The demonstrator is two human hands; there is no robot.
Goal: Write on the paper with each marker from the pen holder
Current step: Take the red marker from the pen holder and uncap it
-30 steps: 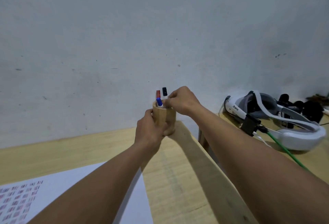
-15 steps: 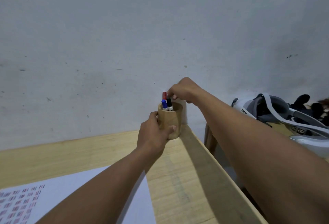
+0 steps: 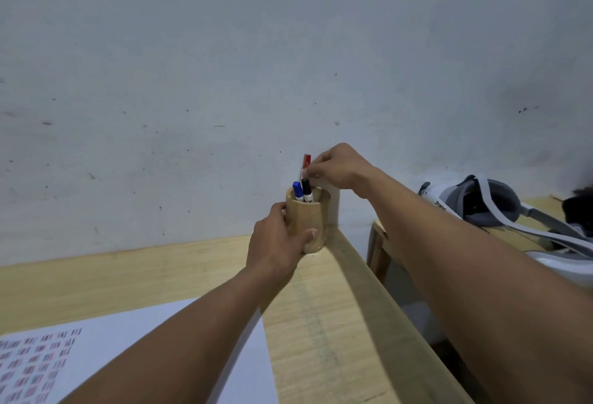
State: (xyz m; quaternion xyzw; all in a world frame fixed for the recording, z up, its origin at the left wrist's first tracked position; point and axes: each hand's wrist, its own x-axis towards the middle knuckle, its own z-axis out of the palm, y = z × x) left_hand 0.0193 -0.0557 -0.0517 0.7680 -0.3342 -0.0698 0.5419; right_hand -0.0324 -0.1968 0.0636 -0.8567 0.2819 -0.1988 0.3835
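Observation:
A round wooden pen holder (image 3: 313, 222) stands at the far right corner of the wooden table (image 3: 199, 262). My left hand (image 3: 276, 243) is wrapped around its side. A blue-capped marker (image 3: 297, 191) and a black-capped marker (image 3: 306, 190) stand inside it. My right hand (image 3: 340, 169) hovers just above the holder, fingertips pinched on a red-capped marker (image 3: 305, 163) that is raised above the other two. White paper (image 3: 106, 352) with several rows of small coloured marks lies at the near left, partly under my left forearm.
A pale wall rises right behind the table. The table's right edge (image 3: 378, 301) runs diagonally under my right arm, with a gap beyond it. A white and grey headset (image 3: 500, 208) with straps lies on a second wooden surface at the right.
My right hand has pinched the red marker and lifted it up out of the holder. My left hand stays on the holder. The view has shifted, so the headset sits further right.

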